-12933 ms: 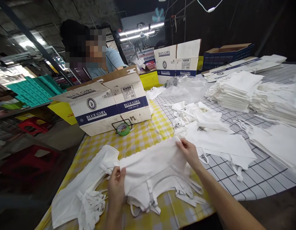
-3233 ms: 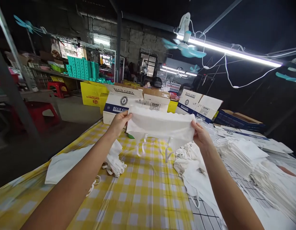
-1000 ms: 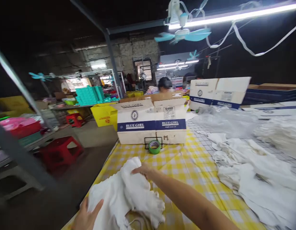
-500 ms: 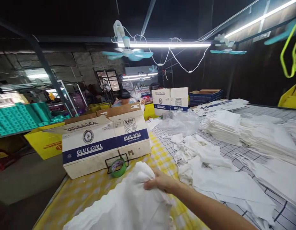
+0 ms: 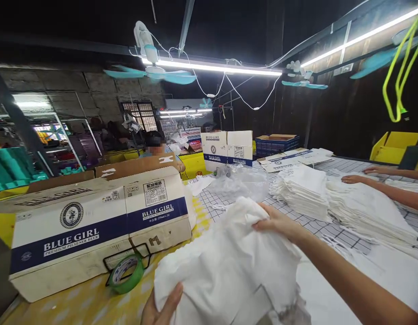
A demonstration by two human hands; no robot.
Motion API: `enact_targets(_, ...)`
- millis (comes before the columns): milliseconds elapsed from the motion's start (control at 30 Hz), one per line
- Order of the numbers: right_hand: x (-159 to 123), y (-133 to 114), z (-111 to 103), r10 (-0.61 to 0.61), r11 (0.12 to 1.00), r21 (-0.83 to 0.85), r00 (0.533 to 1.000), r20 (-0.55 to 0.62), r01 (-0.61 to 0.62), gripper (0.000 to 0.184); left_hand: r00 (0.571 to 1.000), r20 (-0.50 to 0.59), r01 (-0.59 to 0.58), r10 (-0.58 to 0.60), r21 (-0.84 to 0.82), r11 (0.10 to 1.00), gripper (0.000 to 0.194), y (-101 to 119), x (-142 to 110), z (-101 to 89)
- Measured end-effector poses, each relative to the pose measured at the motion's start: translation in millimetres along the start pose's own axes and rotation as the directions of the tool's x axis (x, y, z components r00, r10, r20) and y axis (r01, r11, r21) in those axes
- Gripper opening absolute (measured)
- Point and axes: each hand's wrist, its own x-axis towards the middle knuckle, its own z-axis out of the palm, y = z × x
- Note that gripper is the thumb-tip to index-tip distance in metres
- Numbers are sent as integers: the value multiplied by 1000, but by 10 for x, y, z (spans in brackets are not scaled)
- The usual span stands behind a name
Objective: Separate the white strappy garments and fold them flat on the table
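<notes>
A white cloth piece point(image 5: 225, 257) hangs bunched between my two hands, above the table. My right hand point(image 5: 278, 223) pinches its upper right edge, thumb on the near side. At its lower left edge, my left hand point(image 5: 164, 304) grips the fabric with the thumb in front; the other fingers are mostly hidden behind it. Left of the cloth, a green tape roll point(image 5: 127, 273) leans on a black wire stand point(image 5: 146, 257) in front of a Blue Girl beer carton point(image 5: 103, 225). To the right lie stacks of white cloth pieces point(image 5: 303, 192).
Another person's hands point(image 5: 355, 179) rest on the cloth stacks at the right. A co-worker point(image 5: 154, 144) is behind the carton. Clear plastic bags point(image 5: 239, 183) and a second carton point(image 5: 227, 149) sit farther back. Yellow checked cloth point(image 5: 76, 295) covers the table's left side.
My left hand has come into view, holding the cloth's lower left edge. My right hand has moved right and up with the cloth. The view has shifted, and another person's hands now show at right.
</notes>
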Motion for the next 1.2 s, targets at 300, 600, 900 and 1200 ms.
enact_targets(300, 2263, -506, -470, -129, 752, -612, 966, 225, 243, 35, 962, -132, 70, -238, -726, 684, 58, 440, 867, 1270)
enact_targets(600, 3486, 1080, -291, -117, 464, -882, 981, -152, -82, 51, 803, -234, 286, -549, -656, 698, 33, -557, 2057, 2164)
enact_targets(900, 2695, 1871, -1372, 219, 384, -737, 830, -513, -557, 19, 864, -161, 260, -477, -669, 696, 35, -858, 2033, 2121)
enact_targets(1200, 2525, 2194, -1173, 199, 614, -603, 839, -507, -510, 21, 947, -114, 149, -301, -674, 724, 48, -1237, 1294, 2040)
